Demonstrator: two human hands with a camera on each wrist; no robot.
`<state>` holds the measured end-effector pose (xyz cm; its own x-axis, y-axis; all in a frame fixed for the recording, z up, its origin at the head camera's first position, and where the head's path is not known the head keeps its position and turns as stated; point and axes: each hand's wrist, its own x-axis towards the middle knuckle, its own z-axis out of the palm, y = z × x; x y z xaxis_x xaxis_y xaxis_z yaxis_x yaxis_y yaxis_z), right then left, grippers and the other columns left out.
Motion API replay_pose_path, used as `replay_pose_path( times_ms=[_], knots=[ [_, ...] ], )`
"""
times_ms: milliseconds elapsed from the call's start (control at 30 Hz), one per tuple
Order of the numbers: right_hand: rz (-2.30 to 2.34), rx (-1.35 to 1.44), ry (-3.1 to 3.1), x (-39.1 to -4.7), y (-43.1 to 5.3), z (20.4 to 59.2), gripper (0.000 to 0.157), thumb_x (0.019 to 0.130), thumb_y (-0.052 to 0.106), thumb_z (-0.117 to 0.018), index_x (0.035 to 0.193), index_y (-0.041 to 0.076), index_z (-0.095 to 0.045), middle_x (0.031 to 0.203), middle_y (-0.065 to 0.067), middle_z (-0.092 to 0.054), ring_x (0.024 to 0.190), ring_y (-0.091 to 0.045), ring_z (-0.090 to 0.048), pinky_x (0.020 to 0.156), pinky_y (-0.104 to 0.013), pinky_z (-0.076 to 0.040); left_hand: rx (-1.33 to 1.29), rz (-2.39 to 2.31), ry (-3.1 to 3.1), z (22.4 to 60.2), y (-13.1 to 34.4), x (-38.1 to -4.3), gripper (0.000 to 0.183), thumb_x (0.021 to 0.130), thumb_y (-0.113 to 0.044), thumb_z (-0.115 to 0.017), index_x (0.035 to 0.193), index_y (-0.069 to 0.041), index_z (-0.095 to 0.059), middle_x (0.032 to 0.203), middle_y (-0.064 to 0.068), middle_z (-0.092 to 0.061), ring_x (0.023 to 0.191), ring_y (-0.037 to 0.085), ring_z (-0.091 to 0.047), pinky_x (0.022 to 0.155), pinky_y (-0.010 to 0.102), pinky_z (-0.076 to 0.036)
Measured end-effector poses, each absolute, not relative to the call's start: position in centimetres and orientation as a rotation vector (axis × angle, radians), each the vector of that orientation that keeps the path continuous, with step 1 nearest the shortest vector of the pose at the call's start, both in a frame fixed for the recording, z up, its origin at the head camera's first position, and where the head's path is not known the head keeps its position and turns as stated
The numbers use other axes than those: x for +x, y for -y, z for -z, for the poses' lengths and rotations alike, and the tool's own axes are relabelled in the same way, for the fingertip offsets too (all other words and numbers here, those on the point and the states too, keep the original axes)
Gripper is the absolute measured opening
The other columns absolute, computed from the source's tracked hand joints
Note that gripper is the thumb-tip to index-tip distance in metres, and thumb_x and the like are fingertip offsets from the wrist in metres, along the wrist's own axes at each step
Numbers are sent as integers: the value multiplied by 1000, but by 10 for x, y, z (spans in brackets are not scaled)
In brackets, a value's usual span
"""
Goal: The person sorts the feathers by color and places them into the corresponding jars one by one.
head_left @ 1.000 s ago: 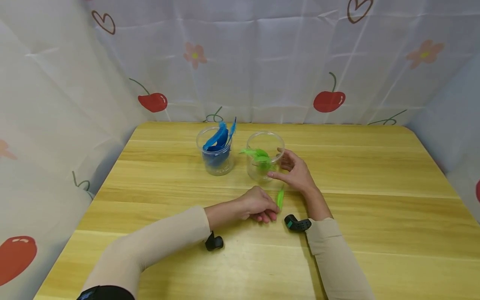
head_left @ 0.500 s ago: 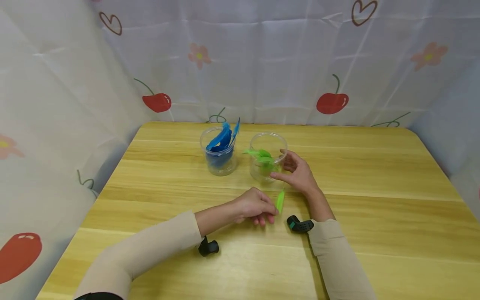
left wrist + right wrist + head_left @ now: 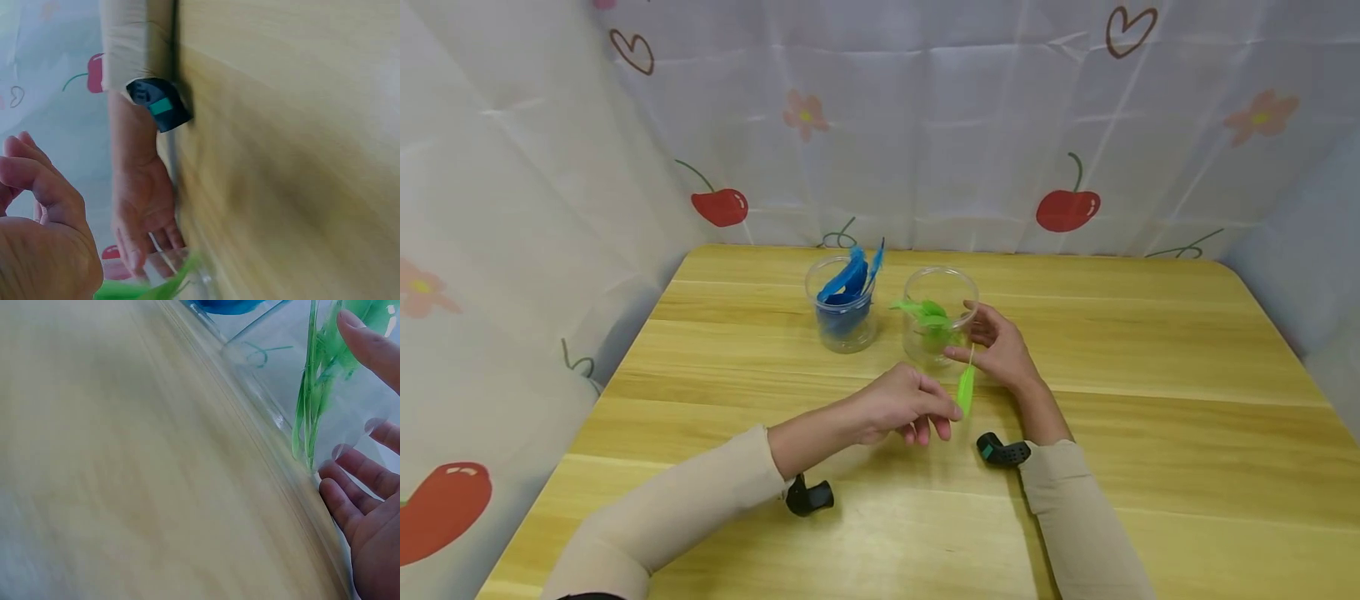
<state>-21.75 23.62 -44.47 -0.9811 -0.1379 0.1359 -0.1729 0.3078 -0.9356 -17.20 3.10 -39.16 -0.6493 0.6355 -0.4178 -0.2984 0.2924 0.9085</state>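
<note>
In the head view, my left hand (image 3: pixel 904 408) pinches a bright green feather (image 3: pixel 966 390) by its lower end between thumb and finger, quill pointing up. Just beyond it my right hand (image 3: pixel 1003 354) holds the right side of a clear plastic cup (image 3: pixel 917 343), thumb in front and fingers curved behind. Several green feathers (image 3: pixel 934 320) lie inside that cup, one poking over the left rim. The right wrist view shows their thin green quills (image 3: pixel 307 419) through the wall, with thumb and fingertips at the cup. The left wrist view does not show the pinch itself.
A second clear cup (image 3: pixel 848 343) with blue feathers (image 3: pixel 850 283) stands left of the first, a small gap between them. Both are on a wooden table (image 3: pixel 1150 358). A printed curtain (image 3: pixel 917 150) hangs behind. Black wrist cameras (image 3: pixel 1002 451) sit at both cuffs.
My left hand has raised the green feather off the table, its quill tip now nearer the front of the cup. The right hand keeps its hold. The head view has shifted slightly.
</note>
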Motion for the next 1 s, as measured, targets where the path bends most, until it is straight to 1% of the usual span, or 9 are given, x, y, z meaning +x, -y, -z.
replay_pose_path(
  times_ms=[133, 233, 433, 500, 633, 700, 800, 867, 1000],
  knots=[
    [-1817, 299, 2506, -218, -238, 444, 76, 81, 1, -79, 145, -7, -39, 134, -33, -51, 122, -47, -51, 105, -54, -40, 305, -1543, -1723, 381, -33, -173, 15, 93, -12, -67, 91, 3, -71, 66, 4, -66, 43, 8, -53, 41, 18, -44],
    [-1840, 315, 2474, -221, -241, 450, 76, 79, -2, -78, 144, -10, -39, 132, -34, -52, 120, -47, -53, 104, -52, -41, 288, -1605, -1697, 376, -37, -175, 16, 94, -11, -66, 91, 3, -70, 65, 4, -65, 44, 8, -53, 42, 18, -45],
    [-1856, 308, 2432, -235, -249, 477, 76, 78, -6, -78, 145, -4, -42, 133, -28, -54, 121, -38, -53, 106, -46, -41, 252, -1710, -1672, 371, -47, -181, 16, 94, -12, -65, 94, 4, -69, 64, 3, -65, 44, 9, -53, 42, 18, -44],
    [-1836, 318, 2427, -236, -249, 479, 74, 78, -7, -76, 144, -4, -43, 131, -28, -55, 120, -37, -54, 105, -41, -42, 228, -1743, -1676, 370, -51, -183, 17, 95, -13, -65, 94, 4, -68, 65, 3, -65, 44, 9, -53, 42, 18, -44],
    [-1835, 339, 2426, -231, -247, 470, 72, 78, -10, -72, 143, -8, -42, 128, -31, -56, 120, -38, -54, 101, -31, -44, 147, -1796, -1681, 372, -59, -189, 26, 95, -15, -65, 102, 10, -67, 66, 3, -65, 44, 9, -55, 42, 18, -45],
    [-1821, 338, 2445, -226, -244, 460, 70, 79, -9, -71, 142, -10, -42, 127, -32, -56, 120, -40, -54, 101, -34, -44, 109, -1817, -1670, 373, -63, -192, 29, 95, -15, -65, 107, 12, -65, 67, 3, -65, 45, 9, -55, 43, 18, -46],
    [-1819, 326, 2458, -219, -240, 445, 67, 79, -11, -67, 141, -12, -42, 128, -34, -55, 120, -43, -53, 103, -45, -42, 78, -1845, -1643, 374, -67, -196, 30, 94, -14, -65, 111, 11, -64, 66, 2, -64, 45, 10, -56, 43, 19, -46],
    [-1803, 315, 2471, -217, -239, 443, 66, 80, -11, -67, 141, -12, -42, 130, -33, -55, 120, -43, -54, 103, -50, -41, 73, -1873, -1622, 375, -69, -198, 29, 94, -13, -65, 110, 11, -63, 65, 2, -64, 44, 10, -56, 43, 19, -47],
    [-1807, 327, 2473, -217, -239, 444, 66, 80, -12, -66, 141, -12, -42, 132, -33, -53, 122, -44, -52, 103, -52, -41, 79, -1935, -1592, 376, -70, -201, 22, 95, -11, -64, 100, 11, -63, 62, 2, -63, 43, 10, -57, 43, 20, -48]
  ],
)
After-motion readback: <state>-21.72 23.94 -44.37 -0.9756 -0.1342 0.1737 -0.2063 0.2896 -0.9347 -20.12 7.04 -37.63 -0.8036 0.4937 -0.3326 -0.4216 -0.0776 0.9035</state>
